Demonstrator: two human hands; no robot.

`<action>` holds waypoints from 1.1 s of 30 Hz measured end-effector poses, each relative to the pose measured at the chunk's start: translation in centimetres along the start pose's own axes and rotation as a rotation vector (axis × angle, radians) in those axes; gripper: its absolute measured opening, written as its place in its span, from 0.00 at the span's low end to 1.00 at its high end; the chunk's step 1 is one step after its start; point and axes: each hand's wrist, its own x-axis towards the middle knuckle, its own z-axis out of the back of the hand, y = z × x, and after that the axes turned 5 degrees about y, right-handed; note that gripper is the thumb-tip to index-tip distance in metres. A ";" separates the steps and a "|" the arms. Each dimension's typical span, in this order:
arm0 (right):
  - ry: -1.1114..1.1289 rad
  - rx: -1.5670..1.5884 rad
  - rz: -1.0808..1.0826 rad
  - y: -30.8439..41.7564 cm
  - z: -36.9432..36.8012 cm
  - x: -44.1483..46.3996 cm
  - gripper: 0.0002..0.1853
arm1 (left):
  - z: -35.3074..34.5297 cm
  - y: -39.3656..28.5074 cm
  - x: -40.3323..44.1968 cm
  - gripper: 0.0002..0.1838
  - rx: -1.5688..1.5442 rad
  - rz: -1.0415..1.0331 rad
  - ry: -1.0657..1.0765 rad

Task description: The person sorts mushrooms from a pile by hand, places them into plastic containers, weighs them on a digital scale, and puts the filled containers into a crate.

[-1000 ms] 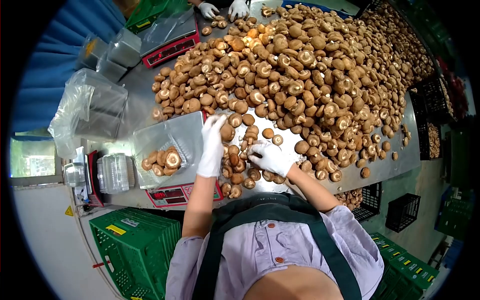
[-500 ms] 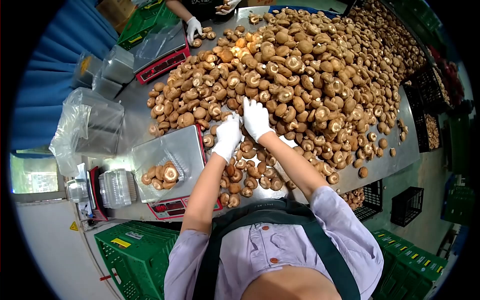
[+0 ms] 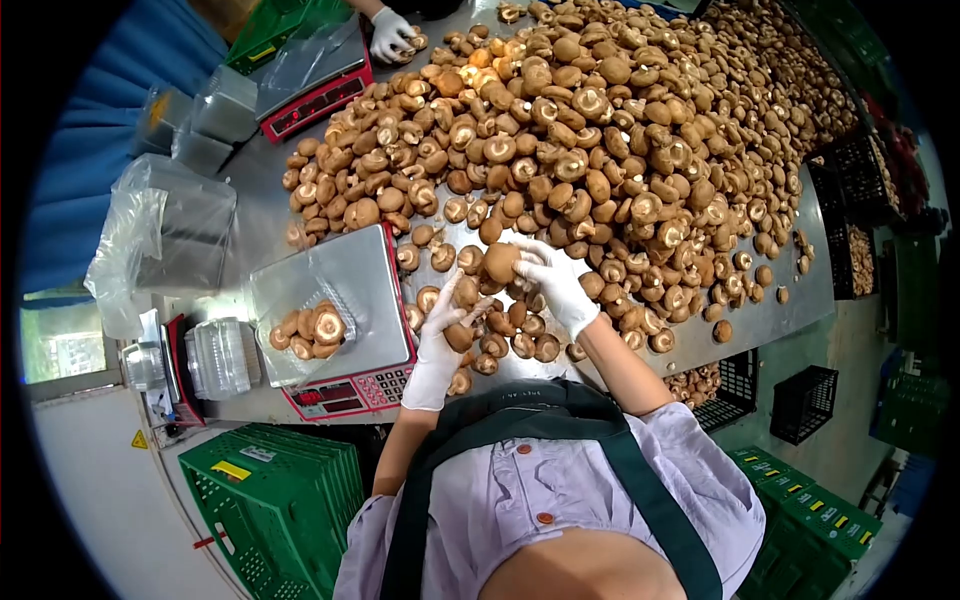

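My right hand point(image 3: 556, 284), in a white glove, grips a large brown shiitake mushroom point(image 3: 501, 263) by its edge. Just left of it, my gloved left hand point(image 3: 436, 352) has its fingers around a couple of shiitake mushrooms point(image 3: 459, 337), held above the metal table. Loose mushrooms point(image 3: 521, 344) lie below and around both hands. Beyond them rises a big heap of mushrooms point(image 3: 620, 150). To the left, a scale point(image 3: 375, 290) with a red keypad front bears a clear plastic tray point(image 3: 345, 300) with several mushrooms in it.
Stacked clear trays point(image 3: 222, 358) stand left of the scale, with a plastic bag of containers point(image 3: 165, 225) behind. A second scale point(image 3: 318, 100) is farther back, near a co-worker's gloved hand point(image 3: 392, 36). Green crates point(image 3: 270, 500) stand lower left; black crates point(image 3: 803, 403) are at right.
Both hands have drawn back from the heap's edge toward my body, now with mushrooms held up in them. Bare metal shows where they reached. The co-worker's hand has shifted slightly.
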 end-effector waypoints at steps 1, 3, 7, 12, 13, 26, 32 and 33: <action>0.033 -0.079 0.022 -0.4 -0.2 -0.7 0.21 | -0.3 0.5 0.1 0.41 0.055 -0.022 0.008; 0.142 -0.148 0.073 -1.5 -1.4 -2.0 0.20 | 0.9 1.9 0.5 0.44 0.168 -0.029 0.032; 0.083 -0.720 0.134 -1.7 -3.6 -2.7 0.18 | 2.2 3.0 -0.8 0.34 -0.009 0.126 -0.182; -0.081 -1.191 0.330 0.3 -3.4 0.8 0.08 | 2.9 1.2 -1.6 0.29 -0.281 0.102 -0.145; -0.144 -1.369 0.575 -0.4 -2.2 2.9 0.07 | 2.4 0.8 -1.7 0.31 -0.246 0.098 -0.174; -0.018 -1.524 0.024 0.5 -2.2 7.0 0.25 | -0.2 0.4 -1.6 0.33 -0.304 0.124 -0.483; 0.019 -1.270 0.178 -2.2 -1.5 -0.1 0.25 | -0.6 0.9 -2.0 0.31 -0.267 0.116 -0.501; 0.020 -1.252 0.254 -2.9 -0.7 -0.9 0.24 | -0.6 1.1 -2.1 0.30 -0.243 0.089 -0.492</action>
